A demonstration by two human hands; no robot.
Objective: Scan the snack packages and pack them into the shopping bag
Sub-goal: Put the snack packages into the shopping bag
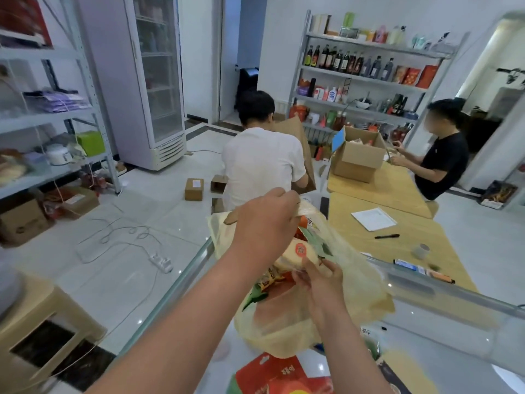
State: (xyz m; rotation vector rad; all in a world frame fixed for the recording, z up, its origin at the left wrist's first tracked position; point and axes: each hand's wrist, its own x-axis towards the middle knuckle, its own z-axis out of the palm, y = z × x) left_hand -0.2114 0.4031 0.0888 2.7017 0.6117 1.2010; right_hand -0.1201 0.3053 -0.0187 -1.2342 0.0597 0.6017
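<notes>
A pale yellow translucent shopping bag (287,331) stands on the glass counter (176,282) in front of me. My left hand (264,220) grips the bag's far upper edge and holds it up. My right hand (318,277) pinches a yellow snack package with a red round label (295,254) at the bag's mouth. Several more colourful snack packages (272,280) lie inside the bag. A red snack package (272,376) lies flat on the counter near me.
A person in a white shirt (261,163) sits just beyond the counter, and a person in black (440,163) works at a wooden table (409,243) with a cardboard box (358,157), paper and pen. Shelves, a fridge, floor cables and boxes surround.
</notes>
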